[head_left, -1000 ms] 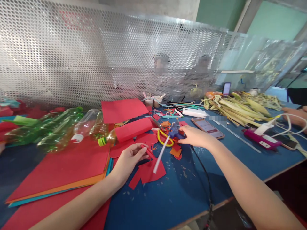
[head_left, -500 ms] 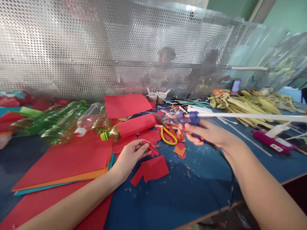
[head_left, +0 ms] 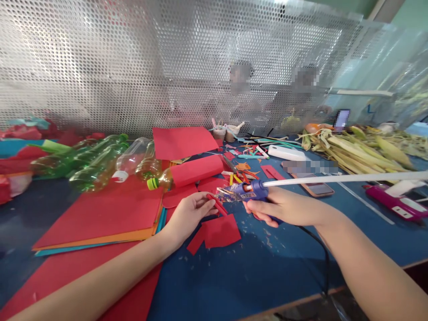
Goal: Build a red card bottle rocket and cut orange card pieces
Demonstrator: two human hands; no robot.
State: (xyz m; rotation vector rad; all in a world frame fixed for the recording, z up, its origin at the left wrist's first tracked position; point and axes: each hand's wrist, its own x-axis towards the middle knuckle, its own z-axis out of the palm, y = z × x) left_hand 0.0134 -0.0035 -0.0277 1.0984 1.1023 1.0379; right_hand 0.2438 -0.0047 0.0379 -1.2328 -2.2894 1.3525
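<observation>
Seems to be at a gluing step, to judge from the pose: holding a narrow red paper strip (head_left: 220,206) in the left hand (head_left: 192,213), with thumb and fingers pinched together on its upper end, and gripping a blue hot glue gun (head_left: 256,191) in the right hand (head_left: 284,207), with fingers wrapped round its handle. Pointing the front of the gun leftward, right by the strip and the left fingertips; cannot tell about actual contact or about fresh glue. Probably calls next for keeping the strip steady, lining the nozzle up with the bare paper and keeping the left fingertips clear of a likely hot tip. Looks slim, matt and fairly straight in the case of the strip, slanting down to the right out of the left hand; cannot tell folded from rolled. Looks messy at the front in the case of the gun, with shiny, tangled strands about the nozzle, plus a long white glue stick (head_left: 334,179) jutting out behind, above the right wrist. Note also flat red paper pieces (head_left: 222,232) on the desk (head_left: 267,276), just on the near side of the left hand, and a red-wrapped bottle (head_left: 197,170) just beyond it
</observation>
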